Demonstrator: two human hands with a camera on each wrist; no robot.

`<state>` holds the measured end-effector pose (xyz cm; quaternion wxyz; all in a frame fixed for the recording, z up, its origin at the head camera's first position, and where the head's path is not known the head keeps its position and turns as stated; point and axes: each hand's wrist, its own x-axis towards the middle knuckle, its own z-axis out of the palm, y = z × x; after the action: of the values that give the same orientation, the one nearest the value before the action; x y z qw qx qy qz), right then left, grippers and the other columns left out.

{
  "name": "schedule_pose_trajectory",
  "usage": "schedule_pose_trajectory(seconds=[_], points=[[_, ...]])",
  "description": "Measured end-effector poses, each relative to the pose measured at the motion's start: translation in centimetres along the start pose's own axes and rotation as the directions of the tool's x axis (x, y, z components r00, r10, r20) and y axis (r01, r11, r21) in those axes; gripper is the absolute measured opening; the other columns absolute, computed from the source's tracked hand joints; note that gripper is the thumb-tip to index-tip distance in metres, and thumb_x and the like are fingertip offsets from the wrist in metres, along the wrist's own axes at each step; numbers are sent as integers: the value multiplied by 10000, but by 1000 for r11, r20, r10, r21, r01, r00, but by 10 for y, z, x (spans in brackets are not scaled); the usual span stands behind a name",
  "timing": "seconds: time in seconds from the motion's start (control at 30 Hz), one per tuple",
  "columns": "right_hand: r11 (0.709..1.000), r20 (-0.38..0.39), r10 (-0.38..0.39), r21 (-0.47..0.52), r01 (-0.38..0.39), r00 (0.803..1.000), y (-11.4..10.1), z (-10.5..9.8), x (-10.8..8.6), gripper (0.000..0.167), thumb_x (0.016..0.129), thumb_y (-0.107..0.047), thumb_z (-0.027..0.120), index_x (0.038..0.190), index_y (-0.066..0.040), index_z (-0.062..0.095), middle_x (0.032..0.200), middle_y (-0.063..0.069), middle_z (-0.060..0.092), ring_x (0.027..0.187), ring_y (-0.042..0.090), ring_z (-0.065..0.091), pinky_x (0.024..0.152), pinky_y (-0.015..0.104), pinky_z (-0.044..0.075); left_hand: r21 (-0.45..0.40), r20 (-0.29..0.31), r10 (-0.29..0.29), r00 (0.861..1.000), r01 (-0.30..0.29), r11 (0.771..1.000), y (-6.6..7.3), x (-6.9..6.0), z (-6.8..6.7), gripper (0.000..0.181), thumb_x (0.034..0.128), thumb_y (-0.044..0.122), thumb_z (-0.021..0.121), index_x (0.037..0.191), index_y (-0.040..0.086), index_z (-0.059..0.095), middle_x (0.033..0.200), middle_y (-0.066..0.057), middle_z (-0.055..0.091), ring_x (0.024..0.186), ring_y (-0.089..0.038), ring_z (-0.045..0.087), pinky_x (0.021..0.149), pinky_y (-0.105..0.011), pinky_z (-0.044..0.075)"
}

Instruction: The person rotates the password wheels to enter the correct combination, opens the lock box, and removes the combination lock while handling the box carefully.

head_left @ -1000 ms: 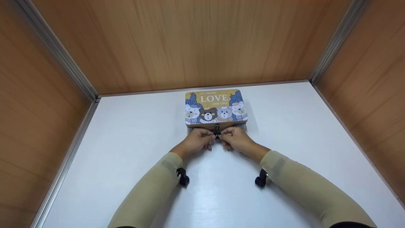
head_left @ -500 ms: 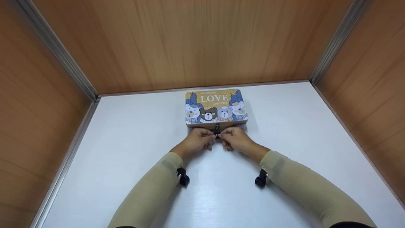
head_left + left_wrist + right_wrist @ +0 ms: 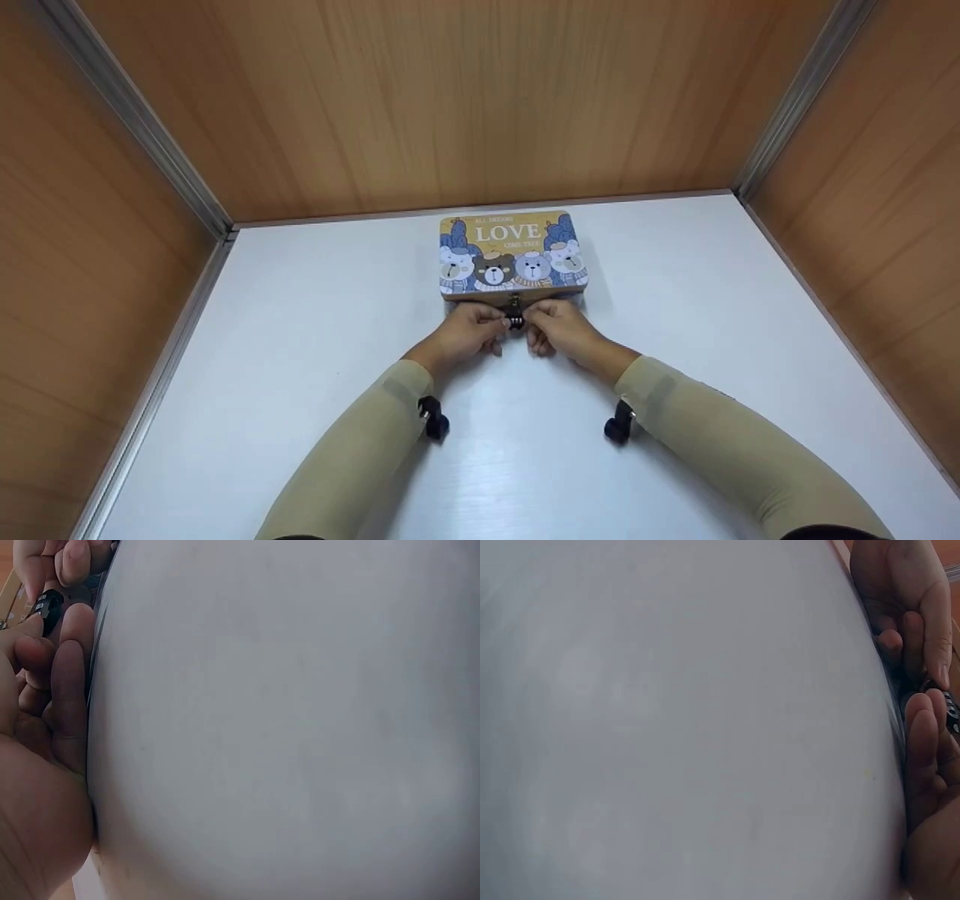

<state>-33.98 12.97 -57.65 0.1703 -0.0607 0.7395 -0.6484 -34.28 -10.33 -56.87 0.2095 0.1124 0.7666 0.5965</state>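
Note:
A small black combination padlock (image 3: 515, 321) hangs from the front clasp (image 3: 514, 300) of a box (image 3: 514, 251) printed with bears and the word LOVE. White marks show on its dials. My left hand (image 3: 469, 331) pinches the lock's left side between thumb and fingers. At its right side my right hand (image 3: 559, 327) holds it with curled fingers. The left wrist view shows the padlock (image 3: 47, 609) between both hands' fingertips. Part of the padlock (image 3: 951, 711) also appears at the edge of the right wrist view. The hands hide much of the box's front.
The box stands on a white table (image 3: 337, 315), close to the wooden back wall (image 3: 480, 105). Wooden side panels (image 3: 90, 300) with metal edge strips enclose the table left and right. A small black wrist device (image 3: 433, 418) sits on each beige sleeve.
My right thumb and fingertips have shifted slightly to the right, so more of the padlock's dials shows. The left hand and the box have stayed in place.

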Motion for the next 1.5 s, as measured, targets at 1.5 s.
schedule_pose_trajectory(seconds=[1.5], points=[[999,-31,-8,-50,6,999,-2,1,-3,159,1039,-50,697,1157,51,730,716,15,722,589,105,677,539,229,579,-55,-16,-13,1000,12,998,-2,1,3,202,1130,96,670,1197,-75,756,800,-8,674,677,-122,714,656,-229,577]])
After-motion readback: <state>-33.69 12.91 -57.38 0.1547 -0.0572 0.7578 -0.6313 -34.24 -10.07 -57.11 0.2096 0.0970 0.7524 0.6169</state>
